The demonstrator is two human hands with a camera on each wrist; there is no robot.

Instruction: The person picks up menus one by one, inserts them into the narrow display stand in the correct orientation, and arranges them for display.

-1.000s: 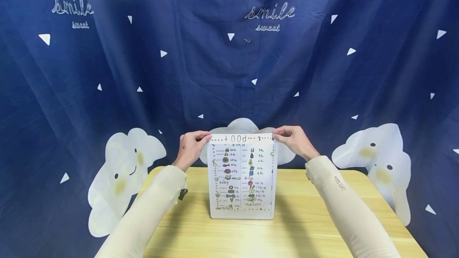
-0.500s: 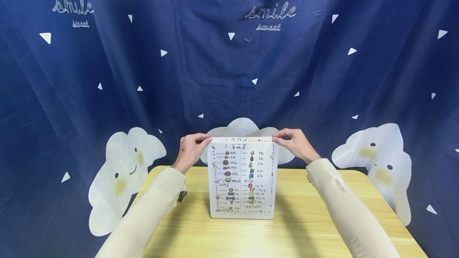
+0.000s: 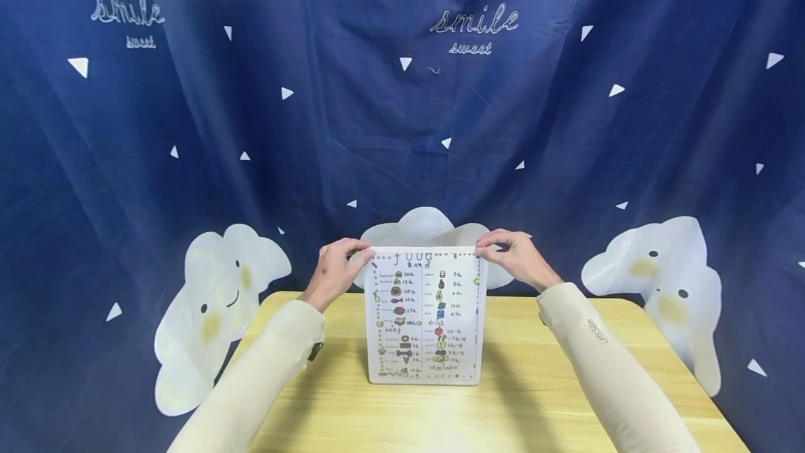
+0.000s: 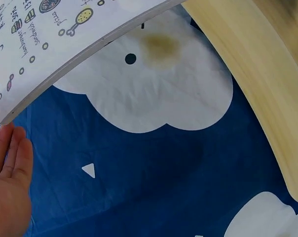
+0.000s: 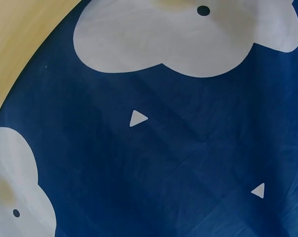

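Note:
A white menu sheet (image 3: 424, 320) with small coloured food drawings and prices stands upright on the yellow table (image 3: 534, 404), its lower edge on the tabletop. My left hand (image 3: 358, 259) pinches its top left corner and my right hand (image 3: 486, 250) pinches its top right corner. The top edge curls over, so the heading letters look cut off. In the left wrist view the sheet (image 4: 65, 44) bends across the upper left, with my left fingers (image 4: 11, 168) just under its corner. The right wrist view shows only the curtain and the table's edge (image 5: 20, 44).
A dark blue curtain (image 3: 402, 124) printed with white clouds and triangles hangs close behind the table and around its sides. Bare tabletop lies left, right and in front of the sheet. The table's far edge (image 4: 257, 64) runs just behind the sheet.
Both hands have come down a little with the sheet's top edge, which now sits lower and curls over more. The heading letters show less than before.

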